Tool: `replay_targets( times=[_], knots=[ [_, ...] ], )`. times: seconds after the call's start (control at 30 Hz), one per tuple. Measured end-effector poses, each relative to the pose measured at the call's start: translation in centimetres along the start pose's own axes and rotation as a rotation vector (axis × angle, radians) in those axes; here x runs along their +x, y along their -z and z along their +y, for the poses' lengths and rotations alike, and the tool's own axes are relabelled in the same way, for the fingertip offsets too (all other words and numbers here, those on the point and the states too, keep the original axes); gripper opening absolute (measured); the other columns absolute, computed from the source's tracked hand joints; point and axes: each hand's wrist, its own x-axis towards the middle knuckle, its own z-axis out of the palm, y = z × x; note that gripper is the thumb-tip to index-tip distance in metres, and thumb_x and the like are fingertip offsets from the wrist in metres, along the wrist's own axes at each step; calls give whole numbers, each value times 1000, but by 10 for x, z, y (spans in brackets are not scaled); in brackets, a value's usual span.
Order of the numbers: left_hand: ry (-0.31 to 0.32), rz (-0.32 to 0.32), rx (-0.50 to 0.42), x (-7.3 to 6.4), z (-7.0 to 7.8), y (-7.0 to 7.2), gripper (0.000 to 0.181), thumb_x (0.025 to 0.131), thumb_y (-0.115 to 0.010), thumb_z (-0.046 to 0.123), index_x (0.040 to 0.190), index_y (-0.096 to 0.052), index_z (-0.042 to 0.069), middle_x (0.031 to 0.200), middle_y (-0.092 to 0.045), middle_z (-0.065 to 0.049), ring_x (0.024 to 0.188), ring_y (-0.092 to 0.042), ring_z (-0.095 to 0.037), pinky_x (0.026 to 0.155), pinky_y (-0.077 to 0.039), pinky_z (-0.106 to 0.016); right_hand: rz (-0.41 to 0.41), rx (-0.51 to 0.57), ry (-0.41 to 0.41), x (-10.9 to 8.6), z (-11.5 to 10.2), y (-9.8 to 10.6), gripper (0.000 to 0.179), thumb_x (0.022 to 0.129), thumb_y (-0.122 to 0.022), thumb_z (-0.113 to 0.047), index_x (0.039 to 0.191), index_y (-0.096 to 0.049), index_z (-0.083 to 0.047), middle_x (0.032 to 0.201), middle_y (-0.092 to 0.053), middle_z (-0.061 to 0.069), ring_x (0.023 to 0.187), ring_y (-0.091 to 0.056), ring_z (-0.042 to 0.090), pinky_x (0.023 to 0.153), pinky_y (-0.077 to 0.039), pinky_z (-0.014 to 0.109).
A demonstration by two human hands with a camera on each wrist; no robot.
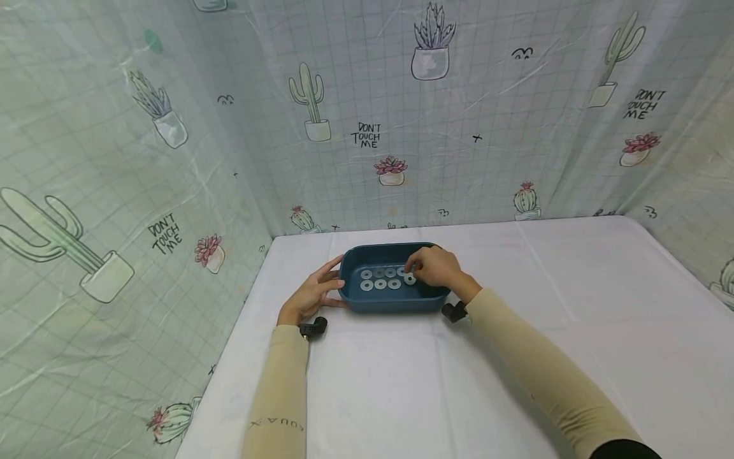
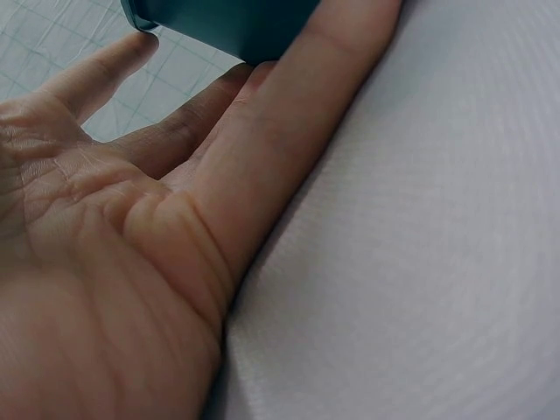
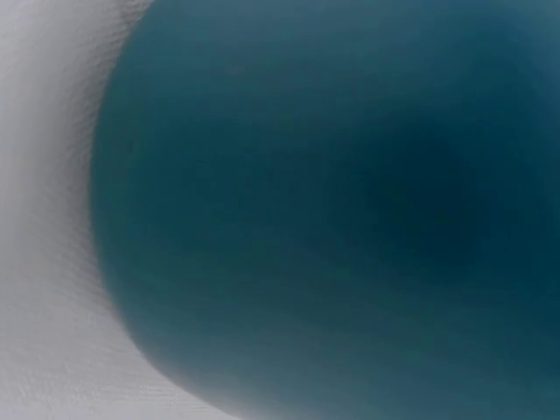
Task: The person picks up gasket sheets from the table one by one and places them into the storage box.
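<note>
A dark blue rectangular tray (image 1: 395,306) stands on the white table, with several flat metal washers (image 1: 380,284) lying in rows on its floor. At the tray's left end, my left hand (image 1: 309,293) touches the wall and rim with extended fingers. The left wrist view shows those fingers (image 2: 280,131) fairly straight against the tray's underside edge (image 2: 236,35). My right hand (image 1: 437,266) reaches over the right part of the tray and pinches a washer (image 1: 410,279) by its fingertips, just above the floor. In the right wrist view only the blurred tray wall (image 3: 262,210) shows.
The white table (image 1: 378,382) stretches in front of the tray and to its right. A cloth printed with cacti (image 1: 355,185) hangs behind the table and along the left side. Small black cameras (image 1: 313,327) sit at both wrists.
</note>
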Motion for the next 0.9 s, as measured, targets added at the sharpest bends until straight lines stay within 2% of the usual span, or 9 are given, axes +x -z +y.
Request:
replay_targets(
  times=[0.2, 0.33, 0.47, 0.6, 0.67, 0.9],
  knots=[
    [0, 1, 11, -1, 1, 0, 73, 102, -58, 4, 162, -30, 35, 163, -30, -18, 140, -46, -45, 91, -58, -61, 20, -59, 15, 0, -1, -3, 23, 95, -65, -10, 104, -81, -23, 77, -72, -4, 57, -51, 12, 49, -35, 25],
    [1, 5, 11, -2, 1, -1, 72, 102, -58, 4, 161, -31, 35, 163, -30, -17, 141, -46, -45, 91, -58, -61, 26, -77, 10, 0, -2, -4, 22, 96, -64, -11, 103, -81, -24, 82, -75, -3, 55, -48, 13, 49, -32, 25],
    [0, 6, 13, -2, 1, -1, 73, 102, -58, 5, 162, -30, 35, 163, -30, -17, 141, -46, -46, 91, -58, -60, 34, -84, 4, 0, -2, -5, 19, 97, -65, -13, 102, -81, -23, 97, -78, 0, 65, -59, 14, 54, -43, 28],
    [-1, 2, 20, -2, 1, -1, 73, 102, -58, 5, 162, -29, 34, 164, -29, -18, 141, -45, -46, 91, -58, -60, 53, -84, -2, 0, -1, -6, 15, 97, -68, -16, 102, -81, -21, 105, -78, 1, 82, -68, 16, 67, -56, 34],
    [-1, 0, 20, -2, 2, -1, 73, 102, -58, 5, 162, -29, 34, 164, -29, -18, 141, -45, -47, 91, -58, -61, 65, -75, -5, -1, -1, -7, 16, 97, -68, -17, 103, -81, -21, 104, -78, 1, 83, -69, 17, 69, -58, 36],
    [-4, 5, 14, -3, 1, -2, 73, 101, -59, 5, 162, -31, 34, 163, -30, -18, 140, -47, -44, 91, -58, -60, 119, 8, 20, -4, 1, -6, 14, 98, -68, -19, 105, -79, -16, 90, -75, 0, 72, -63, 15, 63, -53, 33]
  ],
)
